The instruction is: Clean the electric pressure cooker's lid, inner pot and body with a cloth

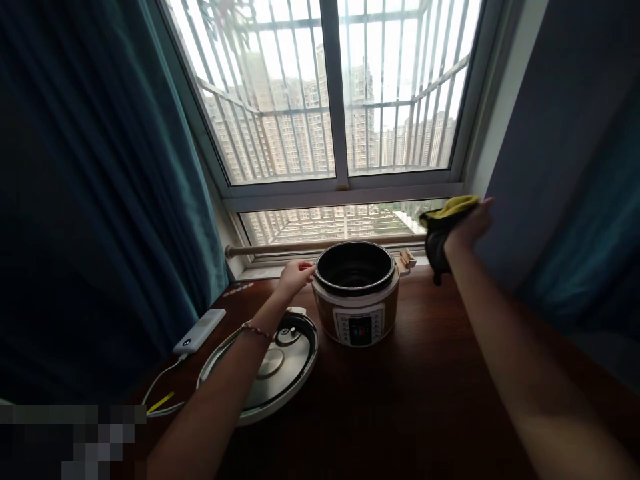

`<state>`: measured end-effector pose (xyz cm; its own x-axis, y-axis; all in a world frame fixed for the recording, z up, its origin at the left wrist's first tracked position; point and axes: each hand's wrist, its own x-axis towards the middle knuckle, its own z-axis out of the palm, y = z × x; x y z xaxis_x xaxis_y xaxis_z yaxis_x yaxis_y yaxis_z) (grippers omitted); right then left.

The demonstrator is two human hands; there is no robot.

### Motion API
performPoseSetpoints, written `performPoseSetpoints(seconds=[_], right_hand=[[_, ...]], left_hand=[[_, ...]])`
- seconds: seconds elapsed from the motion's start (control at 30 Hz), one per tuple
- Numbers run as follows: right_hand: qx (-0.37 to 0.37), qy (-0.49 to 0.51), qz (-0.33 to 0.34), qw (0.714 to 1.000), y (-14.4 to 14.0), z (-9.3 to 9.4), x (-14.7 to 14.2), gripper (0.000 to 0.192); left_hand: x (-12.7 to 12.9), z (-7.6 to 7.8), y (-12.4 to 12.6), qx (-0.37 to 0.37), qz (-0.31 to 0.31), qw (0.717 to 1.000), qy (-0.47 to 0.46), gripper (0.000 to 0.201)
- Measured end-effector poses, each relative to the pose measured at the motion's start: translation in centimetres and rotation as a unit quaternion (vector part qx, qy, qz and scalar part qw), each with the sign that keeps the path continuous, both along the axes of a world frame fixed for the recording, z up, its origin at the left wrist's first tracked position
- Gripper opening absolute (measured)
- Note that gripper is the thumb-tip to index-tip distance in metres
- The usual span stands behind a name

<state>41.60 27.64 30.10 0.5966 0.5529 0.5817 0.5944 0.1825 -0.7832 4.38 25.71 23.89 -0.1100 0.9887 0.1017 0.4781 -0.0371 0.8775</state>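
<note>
**At the window bench: one hand on the cooker rim, the other holding a cloth**

At the far edge of the dark wooden bench [430, 393], just below the window [335, 100], stands an open pressure cooker [356, 293] with its control panel facing near. The left hand [295, 275] reaches to the cooker's left side, its fingers [306, 269] drawn together and touching the rim there; whether they pinch the rim itself cannot be told. A braided bracelet [255, 329] sits on that wrist. The right hand [467, 225] is raised to the right of the cooker, apart from it and above the bench, its fingers closed on a yellow and dark cloth [443, 230] that hangs down from the grip toward the cooker's right.

Near and left of the cooker, the lid [277, 373] lies flat on the bench, partly under the left forearm. Farther left lies a white power bank [200, 330] with a cable [160, 383] running near. Teal curtains [100, 200] hang on the left.
</note>
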Motion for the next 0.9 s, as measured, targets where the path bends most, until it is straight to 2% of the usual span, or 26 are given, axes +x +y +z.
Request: performPoseSetpoints(seconds=[0.13, 0.17, 0.23, 0.3, 0.37, 0.53, 0.67, 0.9], right_hand=[[-0.087, -0.119, 0.118, 0.982, 1.9, -6.5, -6.4, 0.039], [-0.118, -0.170, 0.142, 0.968, 2.0, -7.8, -7.2, 0.034], [-0.197, -0.275, 0.147, 0.929, 2.2, -9.4, -7.7, 0.031], [-0.288, -0.343, 0.133, 0.884, 2.7, -9.6, -7.4, 0.037], [-0.351, -0.354, 0.141, 0.855, 3.6, -8.9, -6.9, 0.041], [-0.415, -0.339, 0.193, 0.822, 6.1, -7.0, -6.8, 0.040], [-0.440, -0.307, 0.188, 0.823, 6.4, -6.7, -7.3, 0.033], [-0.436, -0.232, 0.163, 0.854, 6.8, -7.5, -7.0, 0.033]], left_hand=[[0.0, -1.4, 2.0, -0.021, 0.004, 0.999, 0.032, 0.022], [0.0, -1.6, 2.4, -0.026, 0.004, 0.999, 0.040, 0.020], [-0.1, -1.8, 2.9, -0.039, 0.004, 0.998, 0.053, 0.018], [-0.3, -1.8, 3.4, -0.055, 0.003, 0.997, 0.061, 0.019], [-0.4, -1.6, 3.8, -0.070, 0.002, 0.995, 0.064, 0.023], [-0.6, -0.6, 4.3, -0.109, -0.013, 0.992, 0.054, 0.032], [-0.3, 0.1, 4.3, -0.128, -0.019, 0.991, 0.041, 0.032], [0.6, 0.3, 4.1, -0.143, 0.000, 0.989, 0.031, 0.024]])
